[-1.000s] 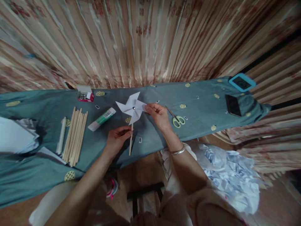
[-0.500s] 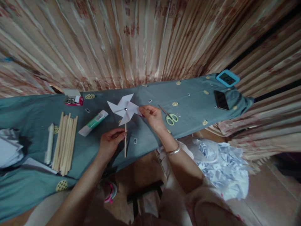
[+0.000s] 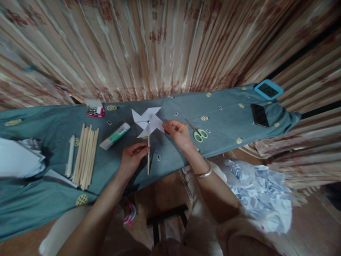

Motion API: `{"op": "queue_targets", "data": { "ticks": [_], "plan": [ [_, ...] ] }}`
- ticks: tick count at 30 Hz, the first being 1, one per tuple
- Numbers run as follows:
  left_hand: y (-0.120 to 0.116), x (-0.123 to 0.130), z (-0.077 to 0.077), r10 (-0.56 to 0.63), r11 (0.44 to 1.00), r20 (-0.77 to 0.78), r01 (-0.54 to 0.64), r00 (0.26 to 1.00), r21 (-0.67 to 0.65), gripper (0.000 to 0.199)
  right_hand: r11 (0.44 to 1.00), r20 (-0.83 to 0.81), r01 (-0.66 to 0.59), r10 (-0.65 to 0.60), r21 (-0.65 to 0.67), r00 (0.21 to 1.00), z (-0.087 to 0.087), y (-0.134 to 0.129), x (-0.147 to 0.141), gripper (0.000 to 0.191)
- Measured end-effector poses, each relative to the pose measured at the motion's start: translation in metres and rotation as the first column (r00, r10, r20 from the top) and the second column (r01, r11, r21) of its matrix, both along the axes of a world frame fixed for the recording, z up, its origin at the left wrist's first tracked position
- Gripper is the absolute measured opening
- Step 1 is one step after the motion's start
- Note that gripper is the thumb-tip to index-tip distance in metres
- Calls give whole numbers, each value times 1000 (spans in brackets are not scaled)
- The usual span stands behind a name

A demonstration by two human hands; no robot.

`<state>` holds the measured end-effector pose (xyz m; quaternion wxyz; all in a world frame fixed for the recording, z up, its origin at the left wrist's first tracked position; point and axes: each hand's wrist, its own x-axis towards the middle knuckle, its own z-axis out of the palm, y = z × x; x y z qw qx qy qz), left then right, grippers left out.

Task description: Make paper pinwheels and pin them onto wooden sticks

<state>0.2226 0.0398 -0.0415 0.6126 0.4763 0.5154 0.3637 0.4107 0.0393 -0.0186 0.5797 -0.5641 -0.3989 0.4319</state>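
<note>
A white paper pinwheel (image 3: 153, 124) with a silver pin at its centre is held above the table on a thin wooden stick (image 3: 148, 161). My left hand (image 3: 131, 156) pinches the stick below the blades, between thumb and fingers. At the pinwheel's right side, my right hand (image 3: 179, 132) has thumb and fingertips closed on the edge of a blade. Green-handled scissors (image 3: 199, 134) lie just right of that hand. Left of the pinwheel is a green and white tube-shaped pack (image 3: 115, 136).
Wooden sticks (image 3: 85, 156) lie beside a white glue stick or candle-like rod (image 3: 70, 156). A small box of pins (image 3: 95, 111), white paper sheets (image 3: 18, 158), a phone (image 3: 260, 115) and a blue timer (image 3: 268, 89) rest on the cloth. Crumpled paper (image 3: 261, 192) fills a bag below.
The pinwheel's blades have turned slightly clockwise, with my right fingers still at the same blade. My left hand keeps its pinch on the stick. The whole view has shifted a little left.
</note>
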Motion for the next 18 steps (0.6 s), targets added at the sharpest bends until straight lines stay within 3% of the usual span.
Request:
{"op": "queue_targets", "data": {
  "ticks": [18],
  "plan": [
    [-1, 2, -1, 28, 1000, 34, -27, 999, -6, 34, 996, -59, -50, 46, -73, 997, -4, -4, -6, 39]
  ]
}}
